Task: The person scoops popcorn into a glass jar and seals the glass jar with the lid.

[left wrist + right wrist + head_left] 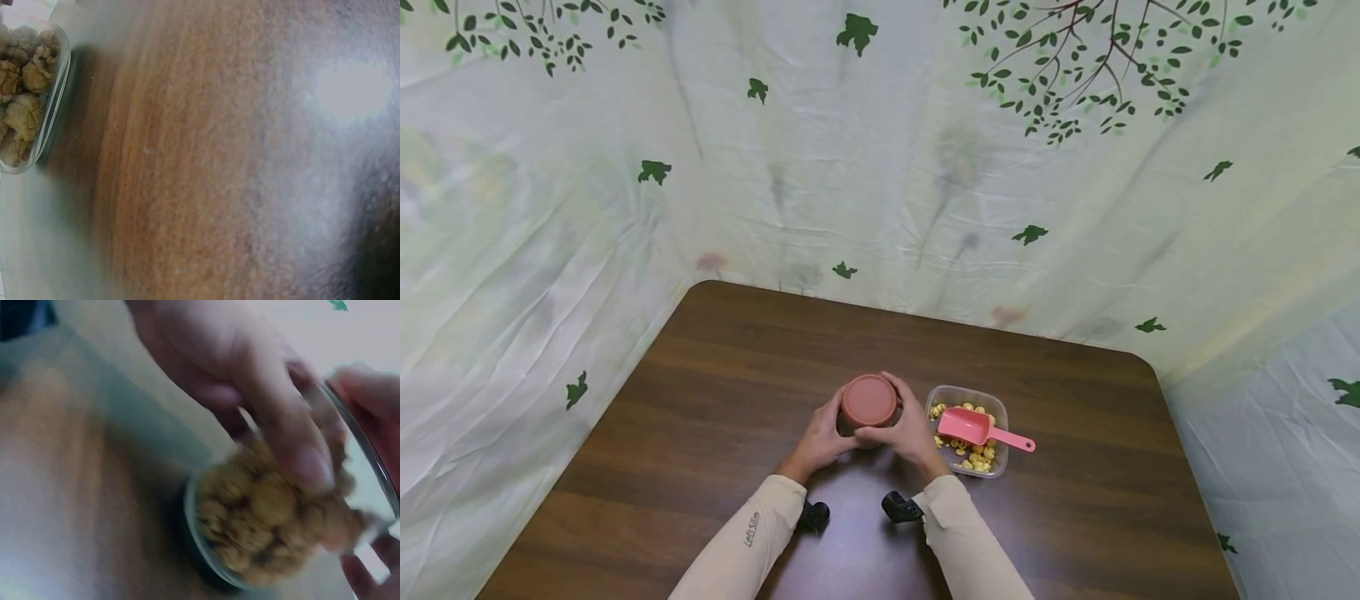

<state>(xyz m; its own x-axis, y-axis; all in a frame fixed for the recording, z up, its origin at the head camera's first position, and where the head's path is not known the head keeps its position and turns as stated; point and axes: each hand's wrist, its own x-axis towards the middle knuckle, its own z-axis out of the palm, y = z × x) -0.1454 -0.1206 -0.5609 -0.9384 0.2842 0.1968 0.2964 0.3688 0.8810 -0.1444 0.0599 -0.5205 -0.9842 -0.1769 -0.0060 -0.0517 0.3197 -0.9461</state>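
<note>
Two beige sleeves [752,533] come in from the near edge of the brown table [715,367]. Both hands grip a glass jar [868,410] with a red lid, standing near the middle of the table: the left hand [822,437] is curled round its left side, the right hand [910,429] round its right side. Through the glass, yellow-brown pieces [269,525] are seen. Just to the right stands a clear container [996,412] of similar pieces with a pink scoop [977,428] in it.
</note>
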